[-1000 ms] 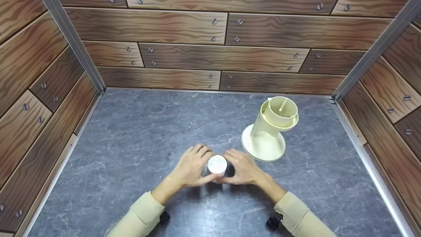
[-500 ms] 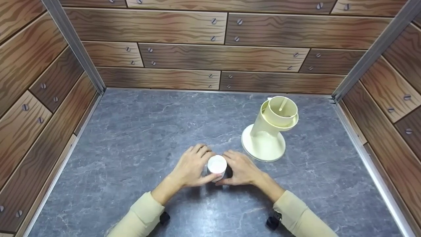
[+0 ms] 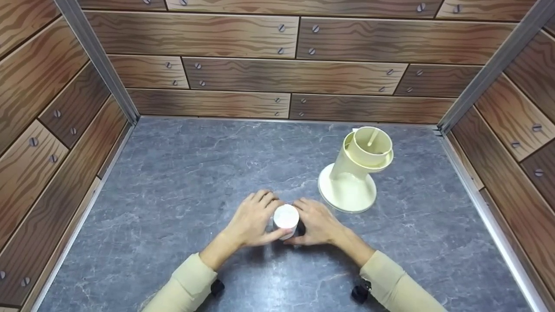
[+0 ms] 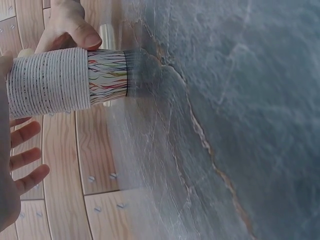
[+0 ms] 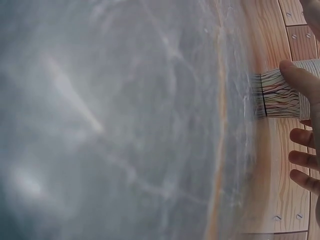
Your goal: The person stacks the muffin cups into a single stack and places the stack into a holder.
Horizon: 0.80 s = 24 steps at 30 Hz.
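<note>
A tall stack of nested white paper cups (image 3: 286, 216) stands between both hands; from above, its round white top shows. In the left wrist view, many stacked rims (image 4: 50, 82) form ridges, and the lowest cup's side (image 4: 107, 75) bears thin coloured streaks close to the tabletop. My left hand (image 3: 255, 220) grips the upper part, thumb in front and fingers beyond. My right hand (image 3: 317, 222) holds the lower part from the right; its thumb (image 5: 297, 80) presses on the streaked cup, and its other fingers (image 5: 302, 160) are spread.
A cream-coloured stand (image 3: 347, 193) with a round base is right of and behind the hands. Its tilted holder carries a cylinder (image 3: 370, 145) with a thin rod inside. Wood-patterned walls (image 3: 243, 73) enclose the grey marbled tabletop (image 3: 182, 164) at the back and sides.
My right hand has shifted very slightly to the left, towards the stack. The left hand, the cups and the stand look unmoved.
</note>
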Tool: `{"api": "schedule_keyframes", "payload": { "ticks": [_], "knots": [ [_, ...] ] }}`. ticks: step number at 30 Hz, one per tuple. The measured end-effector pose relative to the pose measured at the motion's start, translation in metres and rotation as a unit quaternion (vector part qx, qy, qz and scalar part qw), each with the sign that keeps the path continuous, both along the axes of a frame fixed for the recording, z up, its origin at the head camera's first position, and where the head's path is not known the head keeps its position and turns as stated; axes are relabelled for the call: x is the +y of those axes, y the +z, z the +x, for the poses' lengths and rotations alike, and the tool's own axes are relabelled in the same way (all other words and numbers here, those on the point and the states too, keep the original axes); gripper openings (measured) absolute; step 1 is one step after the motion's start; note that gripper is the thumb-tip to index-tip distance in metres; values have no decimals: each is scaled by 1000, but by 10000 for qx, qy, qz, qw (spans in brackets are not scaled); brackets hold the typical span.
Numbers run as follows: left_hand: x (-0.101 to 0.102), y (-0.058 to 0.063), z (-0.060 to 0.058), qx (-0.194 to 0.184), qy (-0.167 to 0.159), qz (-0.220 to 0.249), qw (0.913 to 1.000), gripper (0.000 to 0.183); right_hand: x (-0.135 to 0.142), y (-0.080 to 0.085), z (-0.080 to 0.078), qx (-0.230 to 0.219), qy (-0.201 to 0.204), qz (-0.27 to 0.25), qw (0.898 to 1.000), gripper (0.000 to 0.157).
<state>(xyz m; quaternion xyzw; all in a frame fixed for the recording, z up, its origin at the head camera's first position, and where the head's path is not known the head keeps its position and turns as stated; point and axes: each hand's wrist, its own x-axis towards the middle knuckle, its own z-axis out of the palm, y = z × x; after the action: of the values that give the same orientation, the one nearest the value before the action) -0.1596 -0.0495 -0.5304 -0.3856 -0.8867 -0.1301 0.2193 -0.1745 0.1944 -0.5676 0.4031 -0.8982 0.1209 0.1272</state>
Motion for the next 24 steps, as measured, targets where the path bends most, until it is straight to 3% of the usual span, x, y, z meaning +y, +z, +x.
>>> {"api": "schedule_keyframes", "payload": {
  "ticks": [9,24],
  "knots": [
    [0,2,1,25,-8,-96,10000,65,2,1,2,263,95,-141,9995,81],
    [9,10,-4,356,-76,183,9992,67,13,10,4,443,-164,-314,9984,80]
  ]
}}
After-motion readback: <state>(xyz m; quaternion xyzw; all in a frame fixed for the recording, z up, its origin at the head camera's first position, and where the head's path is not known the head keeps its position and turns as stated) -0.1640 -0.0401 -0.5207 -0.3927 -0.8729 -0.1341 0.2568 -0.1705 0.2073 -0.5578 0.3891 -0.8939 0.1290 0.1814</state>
